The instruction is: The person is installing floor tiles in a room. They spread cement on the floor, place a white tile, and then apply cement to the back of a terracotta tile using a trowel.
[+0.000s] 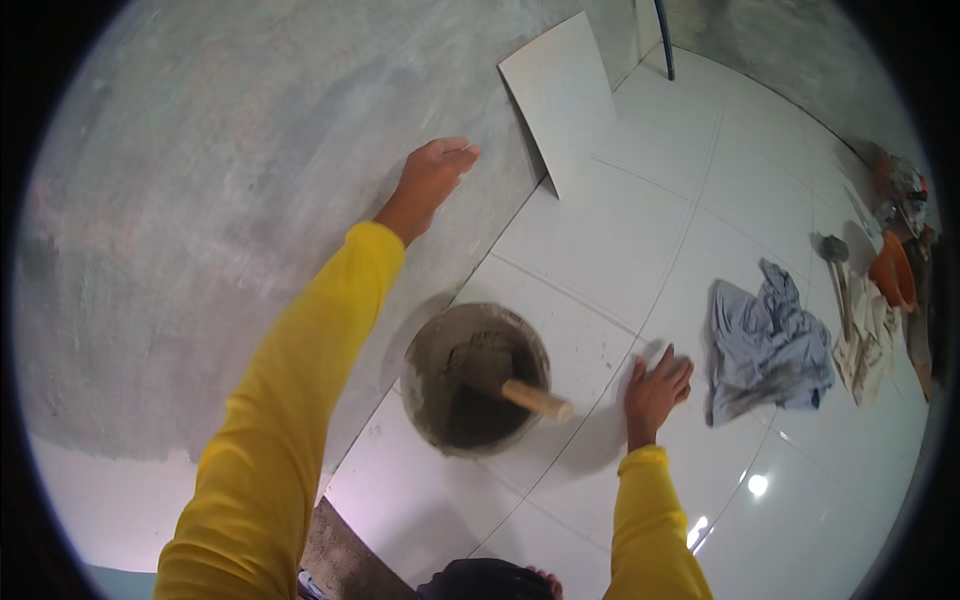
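Your left hand (432, 180) is raised beside the grey wall (200, 210), its grip half curled with the fingers bent inward. You show nothing plainly held there, but the fingertips bunch together, so I cannot tell whether something small is pinched, or whether the hand touches the wall.

Your right hand (658, 393) has its grip spread open and empty, low over the white tiled floor (615, 235). It may be there to steady you as you lean, though contact is unclear.

Between your arms, the bucket (424, 410) stands upright on the floor by the foot of the wall, probably to keep its grey mix (470, 418) within reach of both hands. A tool's wooden handle (536, 399) projects past the rim, which likely keeps it clean and easy to take.

Ahead, a loose pale tile (565, 105) stands tilted by the wall, seemingly propped to stay upright. A crumpled blue-grey cloth (768, 345) lies to the right of your right hand, apart from the bucket.
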{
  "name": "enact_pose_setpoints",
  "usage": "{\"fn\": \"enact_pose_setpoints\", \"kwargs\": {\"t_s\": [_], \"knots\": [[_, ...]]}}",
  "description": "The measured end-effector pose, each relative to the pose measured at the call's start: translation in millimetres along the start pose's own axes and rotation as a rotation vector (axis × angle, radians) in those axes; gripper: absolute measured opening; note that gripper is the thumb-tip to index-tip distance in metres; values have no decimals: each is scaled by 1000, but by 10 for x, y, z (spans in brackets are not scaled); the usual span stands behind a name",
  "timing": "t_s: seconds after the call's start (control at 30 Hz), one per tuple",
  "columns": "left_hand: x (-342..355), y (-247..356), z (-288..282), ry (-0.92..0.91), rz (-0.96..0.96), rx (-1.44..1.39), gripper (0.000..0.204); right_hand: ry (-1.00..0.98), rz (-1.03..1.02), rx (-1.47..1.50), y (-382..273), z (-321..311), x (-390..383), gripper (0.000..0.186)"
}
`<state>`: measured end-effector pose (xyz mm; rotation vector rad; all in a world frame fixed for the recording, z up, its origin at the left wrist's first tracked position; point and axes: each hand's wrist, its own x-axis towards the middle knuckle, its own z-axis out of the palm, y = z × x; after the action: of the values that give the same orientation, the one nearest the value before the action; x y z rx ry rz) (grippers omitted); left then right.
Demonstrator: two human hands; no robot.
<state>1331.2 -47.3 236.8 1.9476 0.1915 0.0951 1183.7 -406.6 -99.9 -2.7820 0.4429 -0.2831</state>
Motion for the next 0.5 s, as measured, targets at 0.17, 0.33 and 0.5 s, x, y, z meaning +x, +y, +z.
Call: {"fn": "enact_pose_setpoints", "kwargs": {"t_s": [0.17, 0.33, 0.5], "knots": [[1409, -51, 737, 66, -227, -104, 60, -71, 70, -16, 31, -141, 214, 68], [2237, -446, 553, -99, 283, 659, 49, -92, 61, -7, 38, -60, 260, 73], [2463, -143, 1191, 429, -223, -223, 29, -133, 66, -6, 76, -102, 316, 86]]}}
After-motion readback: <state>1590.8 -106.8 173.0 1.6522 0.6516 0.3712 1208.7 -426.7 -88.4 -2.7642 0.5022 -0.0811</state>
